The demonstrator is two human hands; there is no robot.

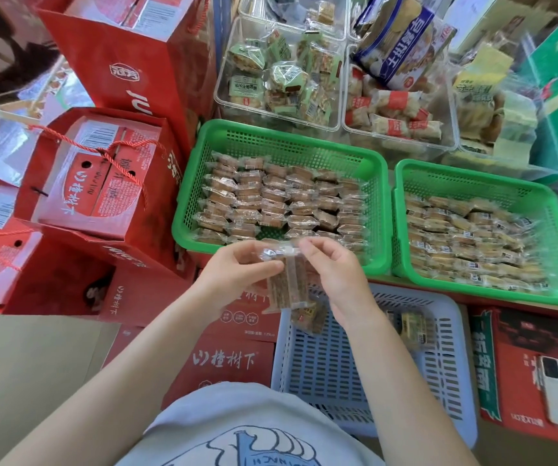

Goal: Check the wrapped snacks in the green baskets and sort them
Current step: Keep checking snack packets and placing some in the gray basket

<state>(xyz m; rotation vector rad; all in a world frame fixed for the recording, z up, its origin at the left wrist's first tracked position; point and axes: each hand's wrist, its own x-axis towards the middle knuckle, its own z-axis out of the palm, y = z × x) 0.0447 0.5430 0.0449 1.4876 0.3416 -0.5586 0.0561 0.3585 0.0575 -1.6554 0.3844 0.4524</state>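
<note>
- My left hand (237, 264) and right hand (329, 264) each pinch the crinkled top seal of one clear-wrapped brown snack bar (286, 285), hanging above the pale blue slotted plastic basket (445, 375).
- The seal may slip from such a slight pinch, I reckon, dropping the bar there unchecked.
- The two green perforated plastic baskets (380, 210) sit beyond, both well filled.
</note>
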